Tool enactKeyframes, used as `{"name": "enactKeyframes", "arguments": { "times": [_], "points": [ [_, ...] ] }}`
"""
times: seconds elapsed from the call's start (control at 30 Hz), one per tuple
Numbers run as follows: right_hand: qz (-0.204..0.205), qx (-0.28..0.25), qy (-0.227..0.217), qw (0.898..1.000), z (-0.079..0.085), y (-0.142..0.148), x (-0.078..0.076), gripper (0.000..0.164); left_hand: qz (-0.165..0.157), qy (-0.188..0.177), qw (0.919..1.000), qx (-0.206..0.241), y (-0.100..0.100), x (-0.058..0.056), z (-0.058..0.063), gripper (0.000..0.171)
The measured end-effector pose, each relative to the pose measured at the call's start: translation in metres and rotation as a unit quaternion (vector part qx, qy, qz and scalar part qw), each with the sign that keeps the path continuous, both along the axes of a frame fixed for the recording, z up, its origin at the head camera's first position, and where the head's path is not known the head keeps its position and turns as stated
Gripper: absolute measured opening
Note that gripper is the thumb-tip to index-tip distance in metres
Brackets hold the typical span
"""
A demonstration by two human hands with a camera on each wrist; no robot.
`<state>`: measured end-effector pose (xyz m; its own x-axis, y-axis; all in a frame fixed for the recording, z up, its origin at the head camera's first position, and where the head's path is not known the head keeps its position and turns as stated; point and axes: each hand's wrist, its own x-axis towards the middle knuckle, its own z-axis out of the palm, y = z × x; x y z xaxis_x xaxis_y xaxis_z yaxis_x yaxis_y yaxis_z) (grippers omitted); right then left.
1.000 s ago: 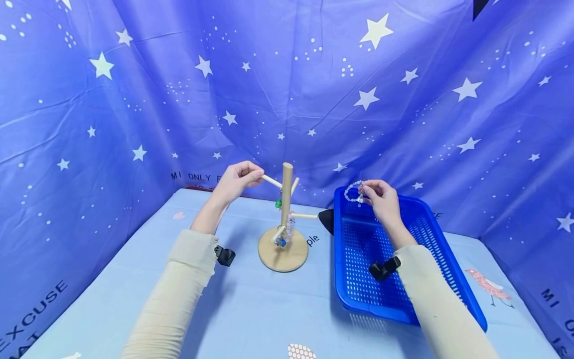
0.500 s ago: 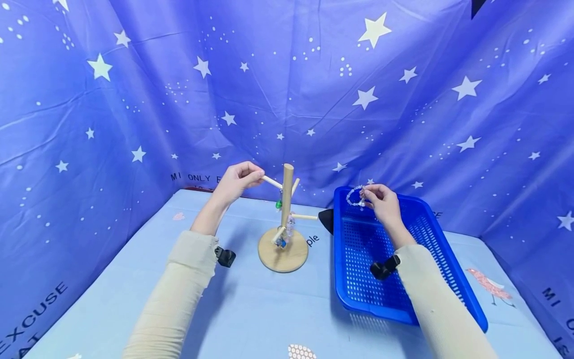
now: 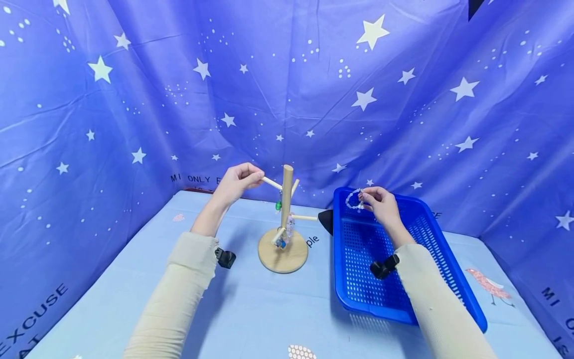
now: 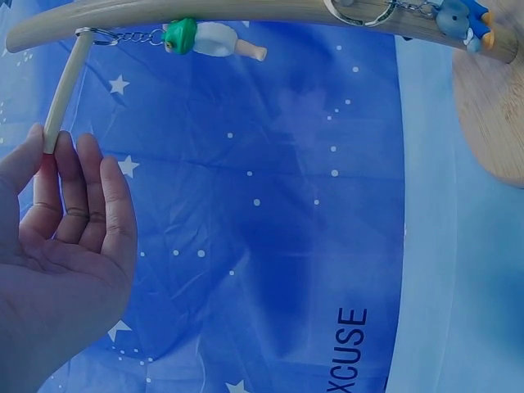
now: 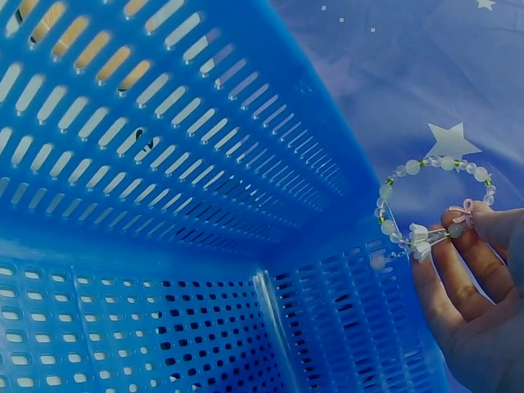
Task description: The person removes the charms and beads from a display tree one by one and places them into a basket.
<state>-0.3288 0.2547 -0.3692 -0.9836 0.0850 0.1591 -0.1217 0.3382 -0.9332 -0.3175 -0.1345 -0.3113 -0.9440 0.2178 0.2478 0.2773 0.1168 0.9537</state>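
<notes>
My left hand (image 3: 236, 183) pinches the tip of the upper left peg (image 4: 65, 98) on a wooden stand (image 3: 287, 194) with a round base. From that peg, by the post, hangs a keychain (image 4: 201, 38) with a green-headed figure. A blue figure keychain (image 4: 463, 20) hangs on a lower peg, and a pinkish, clear trinket (image 3: 290, 224) hangs near the right peg. Over the back left of the blue basket (image 3: 339, 259), my right hand (image 3: 380, 203) pinches a clear beaded bracelet (image 5: 446, 162) with a pink bow and a white flower charm. The bracelet hangs as a loop.
The basket has slotted sides and stands right of the stand on a light blue cloth (image 3: 260, 314). A black pointed shape (image 3: 327, 220) lies between them. Behind, a blue curtain (image 3: 269, 89) with stars surrounds the table.
My right hand with the bracelet has dropped slightly over the basket's back rim. The left hand stays on the peg.
</notes>
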Motion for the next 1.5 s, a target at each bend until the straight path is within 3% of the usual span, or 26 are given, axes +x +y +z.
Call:
{"name": "enactKeyframes", "arguments": {
  "times": [0.33, 0.53, 0.67, 0.97, 1.13, 1.3, 1.5],
  "points": [
    [0.022, 0.023, -0.043, 0.999, -0.006, 0.004, 0.001, 0.034, 0.000, -0.005, 1.0000, -0.002, 0.000, -0.001, -0.002, 0.014],
    [0.068, 0.040, -0.081, 0.994, -0.012, 0.008, -0.003, 0.032, -0.003, -0.003, 1.0000, -0.001, 0.000, -0.001, -0.001, 0.016],
    [0.114, 0.043, -0.122, 0.985, -0.014, 0.010, -0.006, 0.031, -0.002, -0.003, 1.0000, -0.003, -0.001, -0.002, -0.001, 0.016],
    [0.168, 0.092, -0.217, 0.957, -0.019, 0.012, -0.008, 0.024, -0.004, 0.001, 1.0000, 0.000, 0.000, -0.002, 0.000, 0.017],
    [0.165, 0.107, -0.248, 0.948, -0.026, 0.014, -0.006, 0.024, -0.007, -0.002, 1.0000, -0.002, 0.001, -0.002, 0.000, 0.014],
    [0.135, 0.108, -0.250, 0.953, -0.027, 0.017, -0.004, 0.027, -0.006, 0.001, 1.0000, 0.000, 0.002, -0.002, 0.000, 0.011],
    [0.124, 0.101, -0.238, 0.958, -0.022, 0.020, -0.003, 0.032, -0.002, 0.001, 1.0000, 0.000, 0.000, -0.001, -0.001, 0.020]
  ]
}}
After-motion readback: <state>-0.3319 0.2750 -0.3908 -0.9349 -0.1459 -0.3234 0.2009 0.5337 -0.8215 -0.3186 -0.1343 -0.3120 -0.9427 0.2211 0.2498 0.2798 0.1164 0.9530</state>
